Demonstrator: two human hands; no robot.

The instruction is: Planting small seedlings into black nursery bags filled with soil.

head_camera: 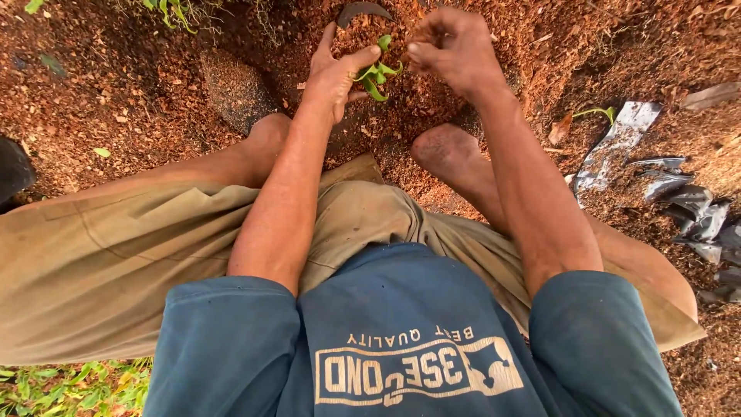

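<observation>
Your left hand (333,73) has the little green seedling (377,71) pinched between thumb and fingers, right over the loose reddish soil (401,100) between your knees. Your right hand (454,48) sits just beside it, fingers curled in — looks bunched on crumbs of soil, though I can't tell for sure. Keep the stem upright and gripped low and gently (those leaves look like they'd bruise easily), and firm the soil in evenly around it. Off to your right, the crumpled silvery-black plastic bags (679,201) lie flat on the ground, one long strip (617,143) nearest — well apart from the seedling.
</observation>
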